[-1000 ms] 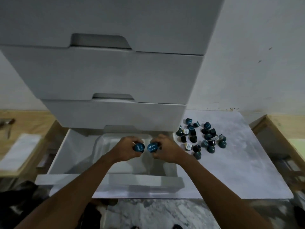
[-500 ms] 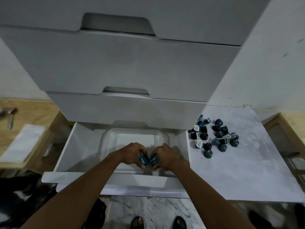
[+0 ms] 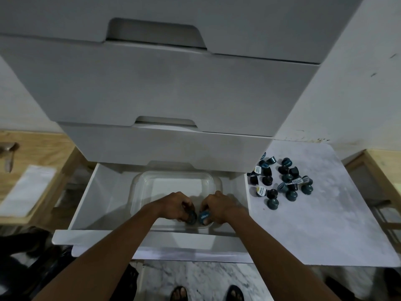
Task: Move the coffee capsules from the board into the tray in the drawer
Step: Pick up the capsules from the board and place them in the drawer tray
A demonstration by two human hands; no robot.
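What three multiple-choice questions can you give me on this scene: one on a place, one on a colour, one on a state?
1. Where does the pile of capsules lie?
A. on the white board
B. in the top drawer
C. on the floor

2. What colour is the lid of the capsule in the right hand?
A. red
B. yellow
C. blue

3. How is the bottom drawer?
A. shut
B. pulled open
C. taken out and set on the floor

Answers:
1 A: the pile sits on the white board, to the right of the bottom drawer.
2 C: its printed lid faces the camera and is blue.
3 B: it is slid out, with the clear tray showing inside.
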